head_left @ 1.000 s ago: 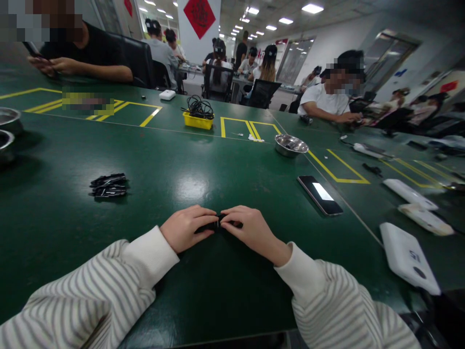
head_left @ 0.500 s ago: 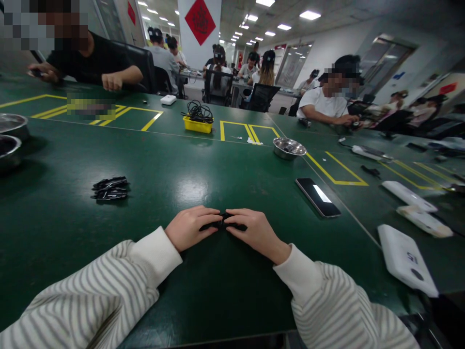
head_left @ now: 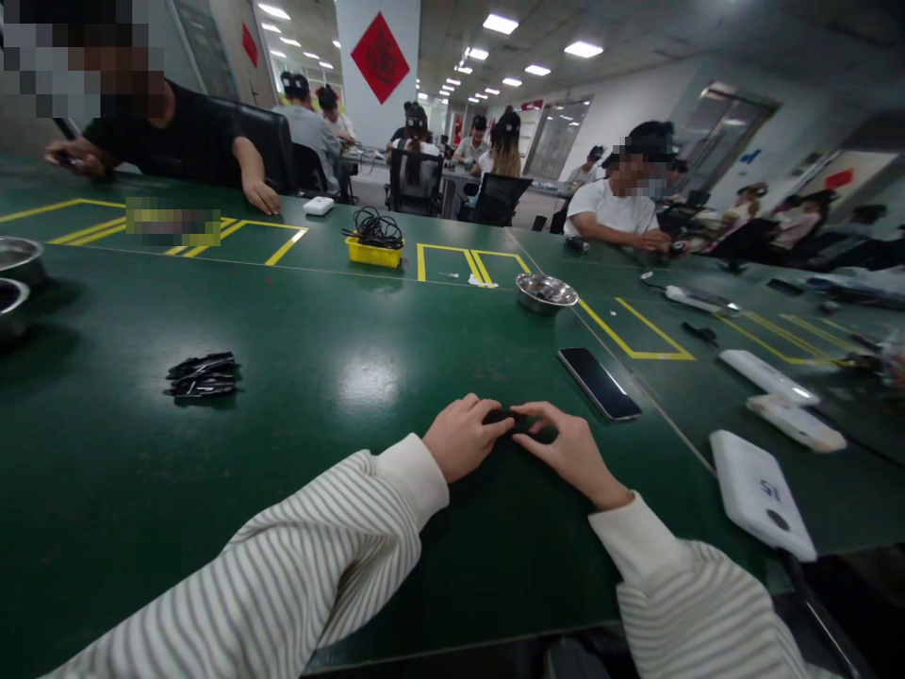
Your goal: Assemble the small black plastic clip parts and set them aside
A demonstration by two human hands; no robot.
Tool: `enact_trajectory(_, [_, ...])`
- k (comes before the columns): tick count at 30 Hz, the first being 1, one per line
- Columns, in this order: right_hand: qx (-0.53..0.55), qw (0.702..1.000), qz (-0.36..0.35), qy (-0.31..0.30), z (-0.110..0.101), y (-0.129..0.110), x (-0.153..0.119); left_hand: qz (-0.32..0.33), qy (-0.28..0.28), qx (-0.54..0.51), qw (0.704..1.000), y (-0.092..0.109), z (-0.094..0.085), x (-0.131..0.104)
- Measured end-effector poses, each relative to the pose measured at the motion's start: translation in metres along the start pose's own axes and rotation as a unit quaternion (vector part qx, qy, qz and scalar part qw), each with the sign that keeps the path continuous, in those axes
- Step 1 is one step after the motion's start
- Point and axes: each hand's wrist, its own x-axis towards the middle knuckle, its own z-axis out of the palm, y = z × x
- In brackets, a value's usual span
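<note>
Just right of the middle of the green table [head_left: 339,321], my left hand [head_left: 468,436] and my right hand [head_left: 564,447] meet over a small black object [head_left: 519,424]. The fingers of my left hand close on its left side. My right hand pinches it from the right, thumb and fingers curved round it. The fingers cover much of the object, so its shape cannot be made out. A bundle of black pieces [head_left: 204,375] lies on the table to the left. Beyond my right hand rests a dark phone [head_left: 600,383].
Metal bowls stand at the back [head_left: 547,294] and left edge [head_left: 18,259]. A yellow tray [head_left: 374,253] holds black cables. White devices [head_left: 762,495] lie at the right. A person's hand [head_left: 261,196] rests at the table's far left edge; another person sits far right.
Both my hands have moved right with the black object, and my right fingers are more arched. The view has shifted slightly. The far-left person's hand has moved right and down onto the table edge.
</note>
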Motion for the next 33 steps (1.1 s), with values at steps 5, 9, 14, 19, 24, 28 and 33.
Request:
enact_trajectory(5, [-0.042, 0.997, 0.034, 0.052, -0.008, 0.019, 0.002, -0.064, 0.01, 0.053, 0.996, -0.019, -0.005, -0.014])
enact_trajectory(9, [-0.11, 0.982, 0.097, 0.116, -0.014, 0.04, 0.006, -0.205, 0.049, 0.152, 0.966, -0.069, -0.027, -0.048])
enact_trajectory(14, [-0.183, 0.956, 0.151, 0.173, -0.02, 0.057, 0.009, -0.366, 0.108, 0.255, 0.889, -0.145, -0.077, -0.12])
enact_trajectory(19, [-0.215, 0.944, 0.135, 0.212, -0.014, 0.047, 0.013, -0.465, 0.113, 0.216, 0.851, -0.183, -0.106, -0.173])
enact_trajectory(24, [-0.182, 0.965, -0.003, 0.188, 0.004, 0.013, 0.021, -0.43, 0.063, 0.215, 0.875, -0.161, -0.1, -0.151])
enact_trajectory(28, [-0.105, 0.984, -0.091, 0.115, 0.029, -0.024, 0.033, -0.336, -0.007, 0.239, 0.911, -0.12, -0.08, -0.114])
enact_trajectory(33, [0.045, 0.996, -0.078, 0.028, 0.066, -0.069, 0.051, -0.194, -0.006, 0.163, 0.967, -0.072, -0.054, -0.088])
